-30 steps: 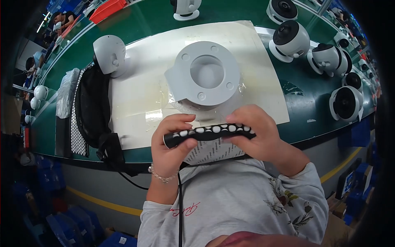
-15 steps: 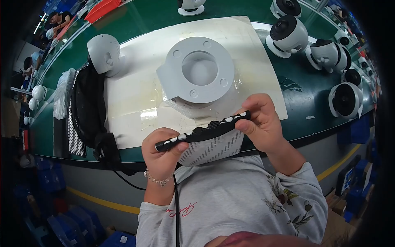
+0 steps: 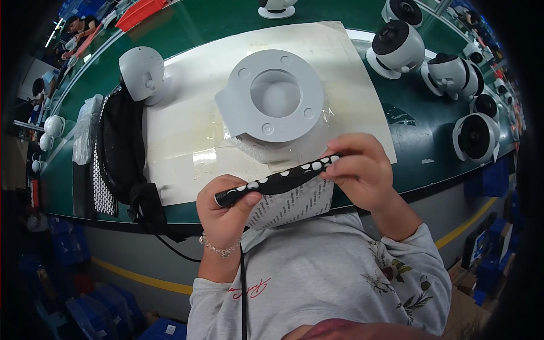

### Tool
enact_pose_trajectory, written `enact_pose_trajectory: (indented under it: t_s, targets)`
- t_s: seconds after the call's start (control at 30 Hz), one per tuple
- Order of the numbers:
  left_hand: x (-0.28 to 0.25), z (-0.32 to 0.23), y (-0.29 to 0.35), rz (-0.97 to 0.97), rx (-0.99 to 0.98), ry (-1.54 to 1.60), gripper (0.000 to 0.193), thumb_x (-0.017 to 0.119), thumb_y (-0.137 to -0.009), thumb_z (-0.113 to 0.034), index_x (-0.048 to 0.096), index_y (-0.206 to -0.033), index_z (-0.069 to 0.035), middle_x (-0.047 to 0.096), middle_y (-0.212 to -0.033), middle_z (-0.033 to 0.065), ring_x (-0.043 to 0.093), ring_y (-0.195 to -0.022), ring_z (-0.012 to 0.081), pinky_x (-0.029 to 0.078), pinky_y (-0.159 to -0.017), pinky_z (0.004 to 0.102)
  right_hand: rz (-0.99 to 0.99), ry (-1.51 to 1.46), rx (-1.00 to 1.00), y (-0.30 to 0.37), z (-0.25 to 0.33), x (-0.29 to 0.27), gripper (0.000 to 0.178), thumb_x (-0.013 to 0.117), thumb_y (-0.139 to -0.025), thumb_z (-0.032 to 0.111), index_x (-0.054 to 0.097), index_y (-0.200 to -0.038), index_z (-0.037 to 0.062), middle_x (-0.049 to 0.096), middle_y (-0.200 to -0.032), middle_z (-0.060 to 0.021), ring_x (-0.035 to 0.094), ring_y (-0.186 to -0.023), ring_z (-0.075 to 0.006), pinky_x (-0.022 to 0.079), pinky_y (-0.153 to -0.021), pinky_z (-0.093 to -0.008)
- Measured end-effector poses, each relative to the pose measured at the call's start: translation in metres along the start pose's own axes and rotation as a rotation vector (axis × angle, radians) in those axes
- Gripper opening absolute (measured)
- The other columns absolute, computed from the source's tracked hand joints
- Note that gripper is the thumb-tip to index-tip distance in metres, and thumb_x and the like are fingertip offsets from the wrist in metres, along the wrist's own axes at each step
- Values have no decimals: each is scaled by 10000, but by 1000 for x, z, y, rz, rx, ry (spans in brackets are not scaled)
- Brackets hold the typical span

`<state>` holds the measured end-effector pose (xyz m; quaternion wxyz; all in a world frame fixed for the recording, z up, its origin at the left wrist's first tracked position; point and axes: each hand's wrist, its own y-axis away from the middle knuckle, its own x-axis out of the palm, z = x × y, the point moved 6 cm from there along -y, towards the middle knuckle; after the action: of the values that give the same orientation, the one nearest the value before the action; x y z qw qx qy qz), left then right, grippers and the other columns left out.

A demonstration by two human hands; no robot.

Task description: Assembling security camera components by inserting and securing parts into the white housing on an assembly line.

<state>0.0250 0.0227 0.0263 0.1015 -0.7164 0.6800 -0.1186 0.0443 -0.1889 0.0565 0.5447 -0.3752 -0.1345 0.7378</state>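
Observation:
A long, narrow black strip (image 3: 290,182) with white oval spots along its upper edge is stretched between my two hands, in front of my chest. My left hand (image 3: 222,208) pinches its left end between thumb and fingers, and the dark end pokes out. My right hand (image 3: 365,173) is closed on the other end, which sits higher. Below the strip shows a white sheet with rows of print (image 3: 297,205); how it is attached is hidden. Beyond my hands stands a pale grey ring-shaped fixture (image 3: 310,102) with a round central hole, on a whitish board (image 3: 192,119).
A white rounded device (image 3: 139,71) stands at the board's left corner, beside a black fabric bundle (image 3: 126,136) and clear plastic wrapping (image 3: 88,127). Several white devices with black round fronts, one nearest (image 3: 476,137), line the green table's right side. A black cable (image 3: 243,283) hangs down my shirt.
My right hand has shifted its grip, its fingers now closer together on the strip's end. More white spots show along the strip's middle. My left hand has barely moved.

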Motion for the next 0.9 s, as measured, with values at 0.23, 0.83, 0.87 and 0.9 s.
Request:
enact_pose_trajectory:
  t_s: [0.23, 0.83, 0.87, 0.9]
  targets:
    - [-2, 1, 2, -65, -68, 66, 200, 732, -642, -45, 544, -681, 10, 558, -660, 65, 477, -555, 95, 354, -502, 204, -82, 2, -178, -8, 15, -5, 341, 676, -674, -17, 490, -948, 65, 489, -1029, -136, 573, -853, -262, 452, -725, -346]
    - [4, -8, 2, -33, -2, -47, 193, 728, -606, 15, 544, -662, 3, 565, -630, 62, 505, -537, 112, 379, -485, 219, -2, -90, -119, -22, 23, 9, 557, 609, -676, -108, 373, -1140, 89, 516, -885, -90, 562, -812, -216, 438, -660, -322]
    - [6, -11, 1, -6, 28, -74, 192, 731, -600, 16, 552, -669, 3, 567, -628, 62, 511, -537, 115, 384, -484, 219, -84, -139, -101, -23, 24, 6, 580, 599, -684, -111, 359, -1171, 90, 512, -914, -102, 560, -784, -203, 446, -647, -314]
    - [7, -14, 1, 15, 61, -103, 192, 733, -595, 17, 560, -676, 2, 569, -626, 62, 518, -537, 118, 388, -483, 218, -83, -139, -104, -25, 26, 5, 580, 599, -684, -111, 359, -1171, 90, 512, -914, -102, 560, -784, -203, 446, -647, -314]
